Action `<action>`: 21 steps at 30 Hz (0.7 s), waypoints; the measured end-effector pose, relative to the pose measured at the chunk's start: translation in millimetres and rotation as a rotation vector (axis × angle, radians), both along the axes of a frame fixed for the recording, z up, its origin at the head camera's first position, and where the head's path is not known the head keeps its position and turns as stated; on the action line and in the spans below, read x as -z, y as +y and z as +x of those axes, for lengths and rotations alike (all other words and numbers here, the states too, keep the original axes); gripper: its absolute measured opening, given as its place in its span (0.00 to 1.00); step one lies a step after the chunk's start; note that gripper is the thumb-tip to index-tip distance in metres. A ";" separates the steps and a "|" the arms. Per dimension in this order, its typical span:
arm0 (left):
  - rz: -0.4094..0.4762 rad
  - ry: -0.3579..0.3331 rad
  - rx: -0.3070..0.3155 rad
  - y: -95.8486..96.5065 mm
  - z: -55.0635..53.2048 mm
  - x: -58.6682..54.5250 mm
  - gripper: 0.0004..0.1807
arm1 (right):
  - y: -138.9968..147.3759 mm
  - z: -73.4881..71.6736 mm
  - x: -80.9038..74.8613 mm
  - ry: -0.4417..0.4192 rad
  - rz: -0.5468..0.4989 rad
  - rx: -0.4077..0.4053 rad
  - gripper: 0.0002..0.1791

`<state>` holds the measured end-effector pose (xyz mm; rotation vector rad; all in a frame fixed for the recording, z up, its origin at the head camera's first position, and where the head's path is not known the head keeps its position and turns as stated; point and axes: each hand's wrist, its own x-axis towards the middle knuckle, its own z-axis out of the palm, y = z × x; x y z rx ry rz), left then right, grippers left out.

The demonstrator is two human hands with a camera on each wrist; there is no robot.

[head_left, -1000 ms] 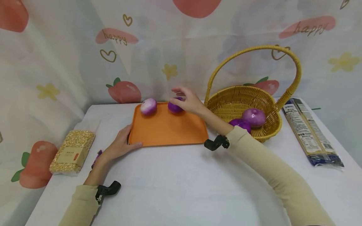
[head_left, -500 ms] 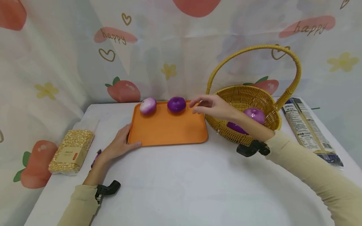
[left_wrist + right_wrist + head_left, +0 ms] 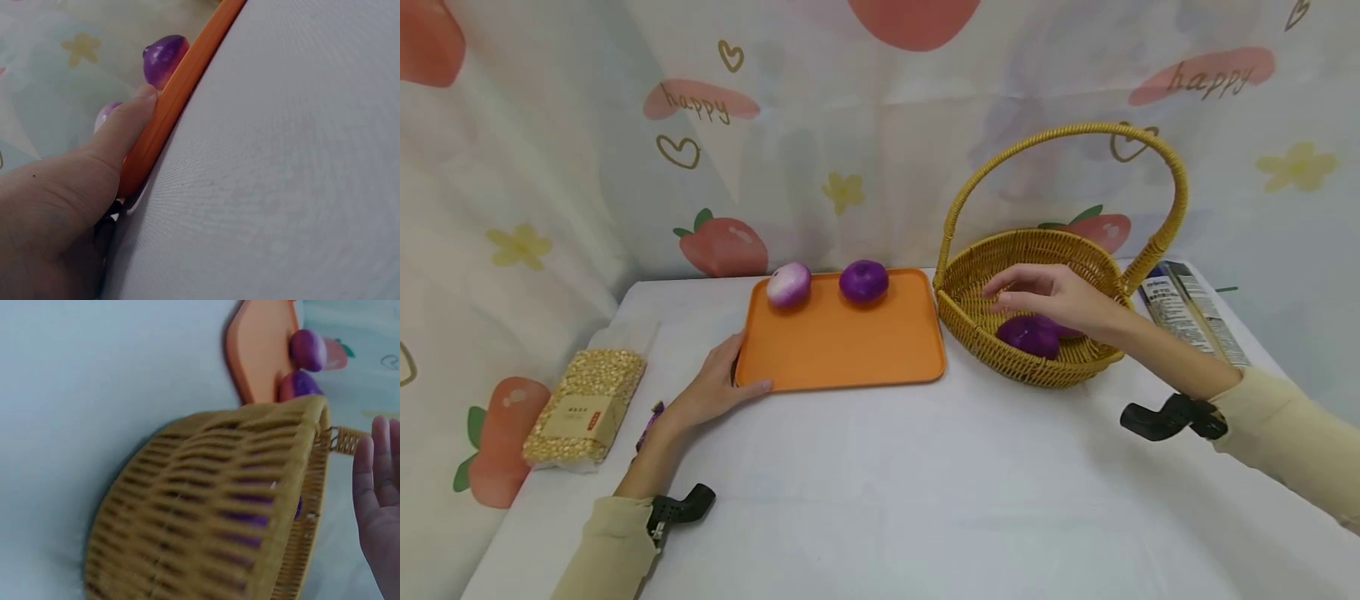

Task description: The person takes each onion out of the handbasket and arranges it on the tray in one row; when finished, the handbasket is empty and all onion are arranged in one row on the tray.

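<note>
My left hand (image 3: pixel 711 390) holds the front left corner of an orange tray (image 3: pixel 842 350); in the left wrist view its thumb (image 3: pixel 128 122) lies along the rim. Two onions sit at the tray's back: a pale purple-and-white onion (image 3: pixel 789 285) and a dark purple onion (image 3: pixel 863 281). My right hand (image 3: pixel 1063 302) hovers over a yellow wicker basket (image 3: pixel 992 354), fingers loosely bent around nothing. Beneath it in the basket lies a shiny purple onion (image 3: pixel 1028 335); another onion beside it is mostly hidden by the hand.
The basket's tall arched handle (image 3: pixel 1067 131) rises above its bowl. A bag of yellow grains (image 3: pixel 580 408) lies at the left, near a small purple-wrapped item (image 3: pixel 650 425) partly behind the left arm. At the right, a flat long packet (image 3: pixel 1191 308) lies behind the right forearm.
My right hand has drawn away from the dark purple onion, leaving it on the tray, and moved right to above the basket. The left hand has kept its place at the tray corner.
</note>
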<state>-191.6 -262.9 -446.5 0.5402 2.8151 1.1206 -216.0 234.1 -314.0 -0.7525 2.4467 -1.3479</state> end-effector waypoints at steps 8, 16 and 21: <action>-0.009 -0.012 -0.023 -2.6 0.3 -0.5 0.55 | 20.2 1.8 0.1 -0.032 0.116 0.020 0.17; -0.017 -0.023 -0.019 -1.1 0.2 0.4 0.55 | 27.1 7.4 0.8 -0.060 0.231 0.047 0.19; -0.018 -0.025 -0.022 -1.1 0.1 0.5 0.54 | 31.7 8.0 1.4 -0.038 0.294 0.033 0.20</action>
